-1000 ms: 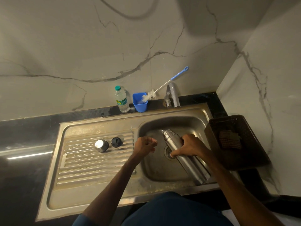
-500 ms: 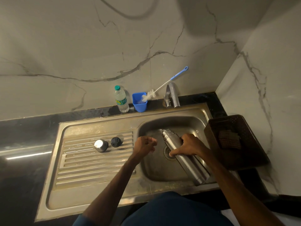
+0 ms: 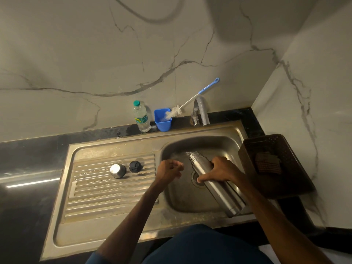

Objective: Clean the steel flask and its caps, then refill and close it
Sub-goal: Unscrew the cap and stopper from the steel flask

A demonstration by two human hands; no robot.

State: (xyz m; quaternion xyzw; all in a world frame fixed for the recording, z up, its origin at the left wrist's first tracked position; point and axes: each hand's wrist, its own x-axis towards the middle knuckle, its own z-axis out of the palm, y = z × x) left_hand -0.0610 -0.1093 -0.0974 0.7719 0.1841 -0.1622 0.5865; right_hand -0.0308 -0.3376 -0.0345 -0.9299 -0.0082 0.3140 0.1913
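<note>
A black desk (image 3: 28, 168) runs along a marble-patterned wall and carries a steel sink (image 3: 114, 145). On the sink's ribbed draining board (image 3: 106, 195) at the left, a steel cap (image 3: 117, 170) and a black cap (image 3: 135, 166) sit just beside each other, both apart from the flask.

Behind them, against the wall, a clear water bottle (image 3: 141, 119) with a green top stands upright. Next to it is a blue cup (image 3: 162, 120) holding a bottle brush (image 3: 190, 101) whose blue handle leans to the right. The tap (image 3: 201, 113) rises behind the basin (image 3: 182, 199).

My left hand (image 3: 168, 171) hangs over the basin's left edge, its fingers (image 3: 177, 165) loosely curled and holding nothing.

The steel flask (image 3: 219, 191) lies tilted over the basin, above the drain. Its uncapped mouth points away from me and its base is towards the sink's near rim. My right hand (image 3: 219, 171) grips the flask near its neck, thumb along the near side and fingers wrapped over the top, clamped on the metal.

At the far right, a dark brown basket (image 3: 285, 189) sits on the desk in the corner with a brown scrub pad (image 3: 267, 164) inside.
</note>
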